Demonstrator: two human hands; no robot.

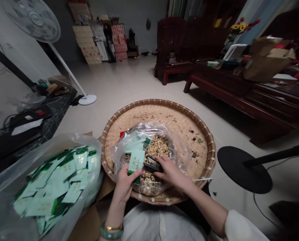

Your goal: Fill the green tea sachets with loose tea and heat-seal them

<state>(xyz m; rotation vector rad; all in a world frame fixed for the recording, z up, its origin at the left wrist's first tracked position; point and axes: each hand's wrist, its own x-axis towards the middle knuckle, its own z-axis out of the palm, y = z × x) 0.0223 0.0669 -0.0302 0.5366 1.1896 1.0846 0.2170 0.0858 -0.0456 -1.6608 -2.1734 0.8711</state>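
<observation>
My left hand (125, 185) grips a pale green packet (136, 159) with gold lettering and a dark green end. Its thumb lies over the dark end. In my right hand (168, 172) is a small black and silver stapler (152, 164), pointing toward the packet's right edge. Both hands are over a clear plastic bag (182, 150) holding a loose tan and dark dried mix (161, 145). More pale green packets (134, 142) lie on the mix at the bag's left side. The bag sits in a round woven bamboo tray (149, 110).
On the left, a large plastic bag (89, 142) is full of green packets (64, 174). A white standing fan (88, 99) is beyond it. A black round base (244, 169) with a pole stands at right. A dark wooden table (239, 88) is at far right.
</observation>
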